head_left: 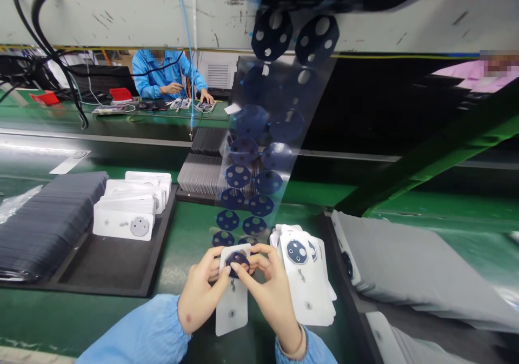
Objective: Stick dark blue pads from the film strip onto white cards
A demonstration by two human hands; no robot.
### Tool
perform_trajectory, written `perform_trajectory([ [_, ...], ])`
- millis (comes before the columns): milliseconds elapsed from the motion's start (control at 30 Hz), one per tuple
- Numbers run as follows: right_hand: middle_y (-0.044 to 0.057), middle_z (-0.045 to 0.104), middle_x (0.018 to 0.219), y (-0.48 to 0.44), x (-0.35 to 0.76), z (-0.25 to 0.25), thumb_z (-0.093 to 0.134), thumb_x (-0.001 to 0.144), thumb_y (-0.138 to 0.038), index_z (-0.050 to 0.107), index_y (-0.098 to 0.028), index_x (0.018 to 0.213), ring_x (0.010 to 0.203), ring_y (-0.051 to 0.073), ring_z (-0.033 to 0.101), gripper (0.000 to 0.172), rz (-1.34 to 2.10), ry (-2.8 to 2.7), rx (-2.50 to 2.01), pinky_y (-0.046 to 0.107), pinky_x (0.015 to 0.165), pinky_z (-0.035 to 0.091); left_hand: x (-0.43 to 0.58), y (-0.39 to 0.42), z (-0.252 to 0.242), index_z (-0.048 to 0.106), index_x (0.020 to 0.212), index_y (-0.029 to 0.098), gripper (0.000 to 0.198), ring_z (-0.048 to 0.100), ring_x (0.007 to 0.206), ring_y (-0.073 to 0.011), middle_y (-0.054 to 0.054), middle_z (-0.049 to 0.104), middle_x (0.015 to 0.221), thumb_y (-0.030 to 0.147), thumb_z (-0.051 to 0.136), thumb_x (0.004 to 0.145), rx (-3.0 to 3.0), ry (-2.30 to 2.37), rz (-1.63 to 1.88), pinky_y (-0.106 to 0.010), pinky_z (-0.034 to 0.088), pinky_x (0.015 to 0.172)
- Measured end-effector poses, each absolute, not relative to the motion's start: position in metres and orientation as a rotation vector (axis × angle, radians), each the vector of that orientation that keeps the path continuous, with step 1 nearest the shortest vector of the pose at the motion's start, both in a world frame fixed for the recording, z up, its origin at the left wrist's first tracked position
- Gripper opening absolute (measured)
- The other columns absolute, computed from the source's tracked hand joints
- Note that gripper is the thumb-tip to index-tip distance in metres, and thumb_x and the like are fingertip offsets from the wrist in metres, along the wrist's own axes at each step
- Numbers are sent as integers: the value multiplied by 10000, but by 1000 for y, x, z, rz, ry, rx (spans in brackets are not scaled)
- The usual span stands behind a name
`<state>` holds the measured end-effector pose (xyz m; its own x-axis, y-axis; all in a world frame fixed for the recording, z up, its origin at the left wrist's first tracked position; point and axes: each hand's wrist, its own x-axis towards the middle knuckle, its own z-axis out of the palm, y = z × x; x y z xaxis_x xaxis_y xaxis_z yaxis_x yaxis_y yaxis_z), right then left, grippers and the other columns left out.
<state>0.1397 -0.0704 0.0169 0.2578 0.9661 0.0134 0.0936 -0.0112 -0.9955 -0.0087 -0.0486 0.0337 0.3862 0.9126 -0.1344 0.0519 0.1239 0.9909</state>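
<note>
Between my hands is a white phone back cover, tilted toward me with printed marks on its face. My left hand grips its upper left side, thumb on the front and fingers behind. A dark round sticker with holes lies over the camera area at its top. My right hand is closed at the sticker, thumb pressing its face and fingers at its right edge. Just beyond my hands, a clear film strip with rows of dark blue round stickers hangs down from above.
Right of my hands lies a stack of white covers, the top one with a dark round sticker. A black tray on the left holds white covers and dark sheets. Grey-wrapped covers stand at right. A co-worker sits across the bench.
</note>
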Motion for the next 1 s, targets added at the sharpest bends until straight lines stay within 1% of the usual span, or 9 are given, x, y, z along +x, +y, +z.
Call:
perform_trajectory([
  [133,35,659,824,-77,132,16,689,820,-288,514,-210,1130,767,198,652,364,494,-1309,-1461,335,744,549,-9,-49,35,529,1159,192,294,688,1018,-273,-108,734,1086,331,565,902,1315,1051,826,-334,548,877],
  [233,87,643,936,-81,125,14,675,843,-264,495,-177,1226,847,224,648,433,125,-1435,-1385,354,745,565,-9,-49,36,525,1155,190,309,700,984,-261,-110,739,1069,356,570,898,1284,1035,852,-331,552,859],
  [333,117,616,967,-80,122,14,674,850,-263,460,-140,1271,879,244,620,488,-81,-1491,-1339,377,726,568,-9,-48,36,519,1134,187,319,706,957,-247,-114,740,1059,372,593,885,1185,977,876,-322,553,839],
  [433,149,581,1023,-78,123,14,720,813,-312,440,-121,1281,915,269,585,578,-199,-1470,-1399,417,739,553,-9,-45,36,516,1106,183,347,714,914,-245,-117,750,1009,373,649,848,1056,954,890,-295,559,763],
  [500,158,559,1057,-77,123,15,712,813,-352,436,-130,1280,943,282,565,586,-130,-1442,-1445,435,744,543,-9,-44,37,520,1086,176,370,720,875,-240,-117,757,965,368,688,818,989,945,900,-286,556,744],
  [600,156,532,1100,-78,122,17,631,863,-360,435,-157,1277,953,274,544,501,94,-1418,-1469,424,731,536,-9,-42,37,524,1048,170,412,725,821,-227,-110,763,906,344,756,755,926,955,911,-293,555,764],
  [700,139,504,1103,-80,121,17,594,881,-342,440,-182,1289,868,230,542,465,246,-1390,-1489,381,688,537,-9,-40,34,520,1015,170,441,722,783,-212,-97,763,860,300,800,701,925,1006,915,-277,556,732],
  [867,101,456,1114,-81,120,16,623,853,-335,492,-227,1248,714,152,539,430,422,-1315,-1549,354,675,543,-10,-38,26,506,988,177,404,710,797,-179,-76,756,888,224,786,701,967,1007,923,-258,546,756],
  [1000,93,536,1165,-80,120,13,657,817,-329,461,-246,1252,813,186,620,484,614,-1199,-1476,338,713,550,-9,-40,26,508,965,176,433,710,817,-192,-80,750,904,202,813,659,948,964,869,-260,545,751],
])
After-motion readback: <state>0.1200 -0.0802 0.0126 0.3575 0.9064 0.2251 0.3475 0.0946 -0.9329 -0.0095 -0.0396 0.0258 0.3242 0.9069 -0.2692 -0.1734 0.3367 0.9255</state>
